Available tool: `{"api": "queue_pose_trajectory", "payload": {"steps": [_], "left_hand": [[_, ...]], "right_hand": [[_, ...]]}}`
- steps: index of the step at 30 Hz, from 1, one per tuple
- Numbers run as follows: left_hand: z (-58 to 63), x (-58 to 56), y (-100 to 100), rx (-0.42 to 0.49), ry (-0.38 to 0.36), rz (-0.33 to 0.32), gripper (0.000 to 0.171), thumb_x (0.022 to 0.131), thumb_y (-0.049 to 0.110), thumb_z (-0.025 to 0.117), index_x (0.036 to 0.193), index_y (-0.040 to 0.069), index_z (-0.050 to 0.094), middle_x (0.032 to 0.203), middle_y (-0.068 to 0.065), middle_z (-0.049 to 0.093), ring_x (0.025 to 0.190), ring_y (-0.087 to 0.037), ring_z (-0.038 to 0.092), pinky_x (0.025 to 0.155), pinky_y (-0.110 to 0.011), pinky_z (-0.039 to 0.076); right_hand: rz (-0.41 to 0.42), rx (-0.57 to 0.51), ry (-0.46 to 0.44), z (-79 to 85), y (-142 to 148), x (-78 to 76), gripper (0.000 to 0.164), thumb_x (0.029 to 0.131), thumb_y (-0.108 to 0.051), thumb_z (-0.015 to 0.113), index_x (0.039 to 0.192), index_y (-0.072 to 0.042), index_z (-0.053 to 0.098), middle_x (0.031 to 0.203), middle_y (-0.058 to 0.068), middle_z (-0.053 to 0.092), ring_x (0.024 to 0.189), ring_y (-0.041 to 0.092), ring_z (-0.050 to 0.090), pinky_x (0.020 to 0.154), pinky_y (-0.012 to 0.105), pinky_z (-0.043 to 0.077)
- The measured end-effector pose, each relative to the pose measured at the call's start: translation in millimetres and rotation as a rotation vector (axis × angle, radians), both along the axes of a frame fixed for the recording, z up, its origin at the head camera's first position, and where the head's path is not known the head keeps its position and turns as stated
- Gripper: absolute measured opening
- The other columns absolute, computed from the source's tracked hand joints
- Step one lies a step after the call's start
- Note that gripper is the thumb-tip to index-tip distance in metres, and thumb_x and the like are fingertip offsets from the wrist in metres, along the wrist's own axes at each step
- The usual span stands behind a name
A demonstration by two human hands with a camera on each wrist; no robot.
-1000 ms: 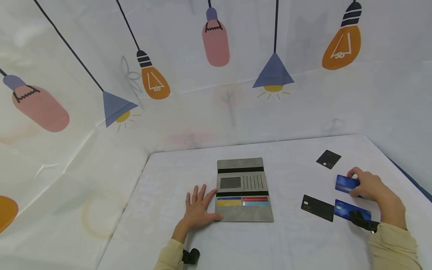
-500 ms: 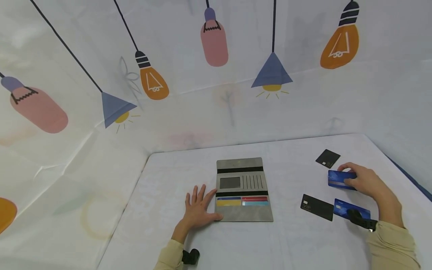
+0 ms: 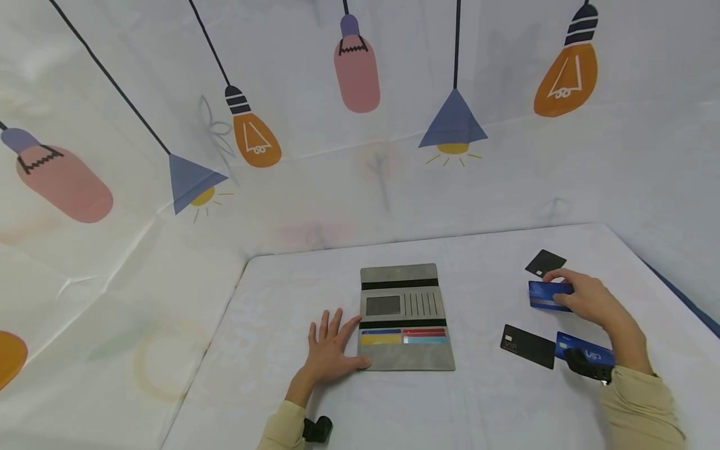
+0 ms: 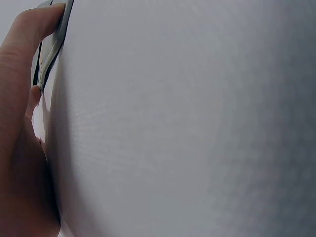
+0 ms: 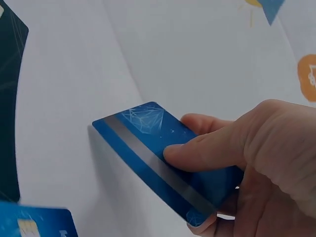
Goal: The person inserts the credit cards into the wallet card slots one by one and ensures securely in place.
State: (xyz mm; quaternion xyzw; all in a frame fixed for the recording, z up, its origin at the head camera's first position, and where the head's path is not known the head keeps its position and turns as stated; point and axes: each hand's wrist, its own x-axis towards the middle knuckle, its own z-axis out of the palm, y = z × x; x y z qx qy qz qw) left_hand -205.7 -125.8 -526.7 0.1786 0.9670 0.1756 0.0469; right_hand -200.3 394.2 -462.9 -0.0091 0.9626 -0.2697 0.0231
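Note:
An unfolded grey wallet (image 3: 407, 361) lies on the white table, with several coloured cards (image 3: 382, 337) tucked in its lower slots. My left hand (image 3: 332, 356) rests at its left side, fingers spread and thumb on the lower left edge; the left wrist view shows the thumb (image 4: 47, 19) over that edge. On the right, my right hand (image 3: 587, 303) pinches a blue card (image 3: 542, 294) between thumb and fingers. In the right wrist view this blue card (image 5: 148, 148) is tilted, its grey stripe and diamond pattern facing up, with a shadow beneath it.
A black VIP card (image 3: 527, 345) lies between the wallet and my right forearm. Beside it is another blue card (image 3: 587, 349), partly covered by the wrist strap. A second black card (image 3: 544, 262) lies farther back, just beyond my right hand. A printed cloth wall (image 3: 337, 200) rises behind the table.
My right hand has moved left with the blue card, away from the table's right side and toward the wallet. The left hand and wallet have stayed in place.

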Motion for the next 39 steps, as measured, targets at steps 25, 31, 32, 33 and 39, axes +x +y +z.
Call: {"api": "queue_pose_trajectory", "payload": {"steps": [25,31,32,33,39], "left_hand": [[3.6,-2.0,-4.1,0.0,-0.013,-0.012,0.09,0.076,0.064,0.069,0.152,0.026,0.038,0.163,-0.017,0.02,0.15,-0.044,0.005,0.113,-0.069,0.002],[4.2,-4.6,-4.8,-0.005,-0.013,-0.006,0.09,0.076,0.065,0.068,0.152,0.028,0.037,0.163,-0.016,0.019,0.15,-0.043,0.004,0.114,-0.068,0.001],[4.6,-4.8,-4.8,-0.002,-0.015,-0.006,0.09,0.076,0.065,0.068,0.152,0.027,0.037,0.163,-0.016,0.019,0.15,-0.043,0.004,0.114,-0.068,0.001],[5.1,-4.9,-4.6,0.001,-0.016,-0.006,0.09,0.076,0.064,0.069,0.152,0.027,0.038,0.163,-0.016,0.019,0.15,-0.043,0.004,0.114,-0.068,0.001],[5.0,-4.6,-4.1,0.011,-0.015,-0.011,0.089,0.076,0.063,0.069,0.151,0.027,0.039,0.163,-0.017,0.02,0.15,-0.044,0.004,0.113,-0.069,0.002]], "right_hand": [[0.147,-0.071,0.076,7.7,-102.5,-26.5,0.036,0.096,-0.006,0.055,0.131,0.003,0.053,0.124,0.033,0.057,0.09,0.034,0.055,0.065,0.038,0.042],[0.172,-0.107,0.062,5.9,-131.8,-39.2,0.034,0.095,-0.004,0.054,0.129,0.002,0.055,0.127,0.03,0.058,0.097,0.035,0.054,0.075,0.044,0.045],[0.174,-0.111,0.062,5.8,-135.6,-40.9,0.034,0.095,-0.004,0.054,0.128,0.002,0.055,0.128,0.031,0.058,0.1,0.036,0.055,0.079,0.047,0.046],[0.176,-0.116,0.063,5.9,-139.4,-42.5,0.033,0.095,-0.004,0.054,0.128,0.002,0.055,0.129,0.031,0.058,0.102,0.037,0.055,0.082,0.05,0.046],[0.184,-0.152,0.057,3.4,-157.6,-50.2,0.033,0.095,-0.004,0.054,0.127,0.002,0.057,0.128,0.03,0.058,0.105,0.036,0.056,0.085,0.051,0.047]]}}
